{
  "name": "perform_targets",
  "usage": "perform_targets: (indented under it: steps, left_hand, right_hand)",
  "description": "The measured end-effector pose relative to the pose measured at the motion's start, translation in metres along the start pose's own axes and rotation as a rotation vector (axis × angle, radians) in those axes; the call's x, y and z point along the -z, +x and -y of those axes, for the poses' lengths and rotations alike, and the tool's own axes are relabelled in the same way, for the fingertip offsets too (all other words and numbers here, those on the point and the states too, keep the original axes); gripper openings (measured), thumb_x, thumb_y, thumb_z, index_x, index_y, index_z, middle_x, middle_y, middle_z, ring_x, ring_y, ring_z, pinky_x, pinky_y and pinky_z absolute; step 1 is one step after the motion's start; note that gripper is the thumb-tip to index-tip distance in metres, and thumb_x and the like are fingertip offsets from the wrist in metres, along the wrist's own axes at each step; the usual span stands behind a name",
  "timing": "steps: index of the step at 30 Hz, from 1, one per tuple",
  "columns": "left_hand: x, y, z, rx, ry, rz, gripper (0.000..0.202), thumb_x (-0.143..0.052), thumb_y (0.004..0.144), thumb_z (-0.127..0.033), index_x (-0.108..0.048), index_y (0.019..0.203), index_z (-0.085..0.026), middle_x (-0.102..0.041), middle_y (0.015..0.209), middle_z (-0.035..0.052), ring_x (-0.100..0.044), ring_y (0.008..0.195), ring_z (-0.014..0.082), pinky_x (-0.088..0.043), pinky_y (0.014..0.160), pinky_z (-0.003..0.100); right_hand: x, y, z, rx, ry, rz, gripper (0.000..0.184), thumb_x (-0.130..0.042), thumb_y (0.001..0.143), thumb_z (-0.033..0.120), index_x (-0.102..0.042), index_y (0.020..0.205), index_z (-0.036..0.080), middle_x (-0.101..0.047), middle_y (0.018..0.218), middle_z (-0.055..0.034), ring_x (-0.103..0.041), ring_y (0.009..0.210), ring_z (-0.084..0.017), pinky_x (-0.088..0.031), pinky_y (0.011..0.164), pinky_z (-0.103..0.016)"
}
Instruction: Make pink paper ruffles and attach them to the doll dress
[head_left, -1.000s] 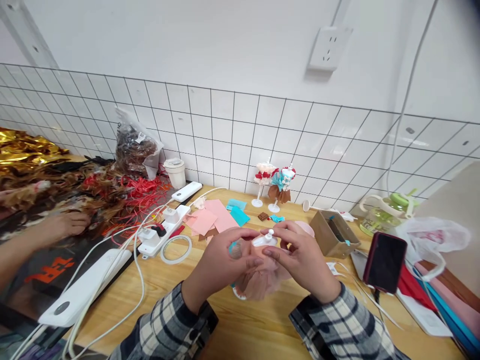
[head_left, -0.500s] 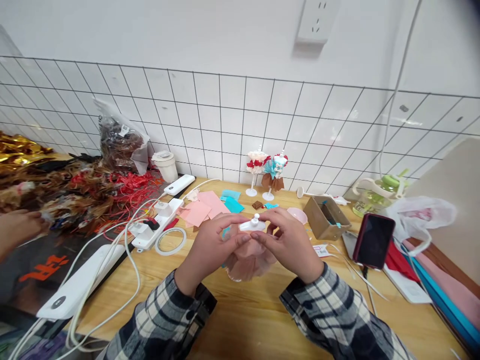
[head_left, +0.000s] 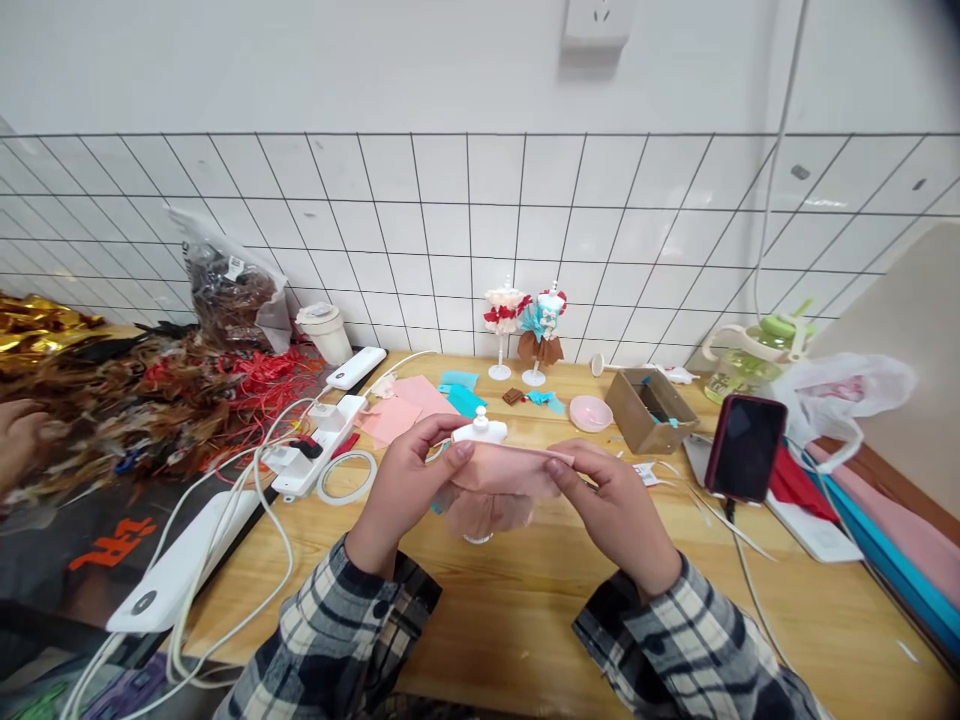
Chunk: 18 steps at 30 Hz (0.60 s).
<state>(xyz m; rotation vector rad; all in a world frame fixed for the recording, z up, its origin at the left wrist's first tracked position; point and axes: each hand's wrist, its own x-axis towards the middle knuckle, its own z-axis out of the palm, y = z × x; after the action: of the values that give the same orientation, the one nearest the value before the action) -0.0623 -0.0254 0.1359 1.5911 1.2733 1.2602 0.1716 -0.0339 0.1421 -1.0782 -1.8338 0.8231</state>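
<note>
A small white dress form (head_left: 481, 430) with a knobbed top stands in front of me, a gathered pink skirt (head_left: 487, 515) around its lower part. My left hand (head_left: 409, 480) grips the form at its shoulder, the thumb pressing one end of a pink strip of cloth or paper (head_left: 514, 468) to it. Between thumb and fingers, my right hand (head_left: 611, 505) pinches the strip's other end, out to the right of the form. The strip is stretched across the form's front and hides its torso.
Pink sheets (head_left: 409, 405), blue pieces (head_left: 466, 400), a pink bowl (head_left: 591, 413) and a cardboard box (head_left: 651, 415) lie beyond my hands. Two dressed forms (head_left: 540, 335) stand by the wall. Cables, a power strip (head_left: 319, 450) and a tape roll (head_left: 347, 478) are left; a phone (head_left: 748, 448) is right. Another person's hand (head_left: 19, 440) shows far left.
My right hand has moved away from the form to the right, drawing the pink strip out flat across its front. My left hand stays on the form.
</note>
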Motion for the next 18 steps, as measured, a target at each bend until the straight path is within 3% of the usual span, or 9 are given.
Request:
perform_targets:
  steps: [3, 5, 6, 9, 11, 18]
  left_hand:
    - [0.001, -0.002, 0.001, 0.025, -0.05, -0.001, 0.035, -0.065, 0.082, -0.043, -0.066, 0.109, -0.021, -0.069, 0.08, 0.0031, -0.066, 0.087, 0.0216, -0.053, 0.073, 0.03]
    - [0.0, -0.003, 0.001, 0.043, -0.071, -0.007, 0.036, -0.065, 0.081, -0.044, -0.066, 0.109, -0.022, -0.068, 0.076, 0.0023, -0.066, 0.083, 0.0209, -0.053, 0.07, 0.029]
    - [0.0, -0.003, 0.001, 0.054, -0.079, -0.01, 0.037, -0.065, 0.081, -0.045, -0.066, 0.11, -0.022, -0.068, 0.076, 0.0021, -0.066, 0.081, 0.0205, -0.053, 0.069, 0.029]
    - [-0.001, -0.005, 0.004, 0.083, -0.108, -0.014, 0.04, -0.067, 0.079, -0.046, -0.065, 0.111, -0.021, -0.069, 0.083, 0.0032, -0.065, 0.08, 0.019, -0.052, 0.066, 0.027]
    - [-0.001, -0.006, 0.008, 0.104, -0.152, -0.01, 0.043, -0.067, 0.078, -0.048, -0.065, 0.112, -0.02, -0.07, 0.092, 0.0049, -0.064, 0.08, 0.0183, -0.051, 0.066, 0.026]
    - [0.0, -0.008, 0.01, 0.134, -0.351, 0.094, 0.039, -0.064, 0.08, -0.047, -0.063, 0.109, -0.021, -0.069, 0.106, 0.0072, -0.065, 0.093, 0.0214, -0.053, 0.08, 0.032]
  right_hand:
    - [-0.004, 0.003, 0.0, 0.008, 0.014, -0.054, 0.028, -0.057, 0.09, 0.038, -0.067, 0.112, 0.024, -0.067, 0.11, -0.0077, -0.062, 0.1, -0.021, -0.05, 0.084, -0.034]
    - [-0.009, 0.004, 0.0, -0.005, 0.07, -0.097, 0.052, -0.068, 0.082, 0.04, -0.055, 0.13, 0.025, -0.066, 0.118, -0.0085, -0.062, 0.104, -0.022, -0.052, 0.084, -0.035]
    - [-0.012, 0.005, 0.0, -0.021, 0.099, -0.116, 0.054, -0.07, 0.079, 0.04, -0.056, 0.129, 0.024, -0.067, 0.115, -0.0084, -0.064, 0.102, -0.022, -0.053, 0.083, -0.035]
    - [-0.02, 0.007, -0.001, -0.08, 0.161, -0.163, 0.024, -0.067, 0.081, 0.041, -0.072, 0.095, 0.022, -0.074, 0.091, -0.0062, -0.067, 0.085, -0.021, -0.054, 0.078, -0.035]
    - [-0.022, 0.008, -0.002, -0.108, 0.209, -0.169, 0.02, -0.067, 0.081, 0.04, -0.074, 0.081, 0.022, -0.074, 0.084, -0.0055, -0.067, 0.078, -0.02, -0.055, 0.074, -0.034]
    - [-0.022, 0.009, -0.004, -0.05, 0.343, -0.056, 0.013, -0.068, 0.081, 0.034, -0.077, 0.086, 0.025, -0.074, 0.09, -0.0037, -0.067, 0.084, -0.019, -0.055, 0.075, -0.032]
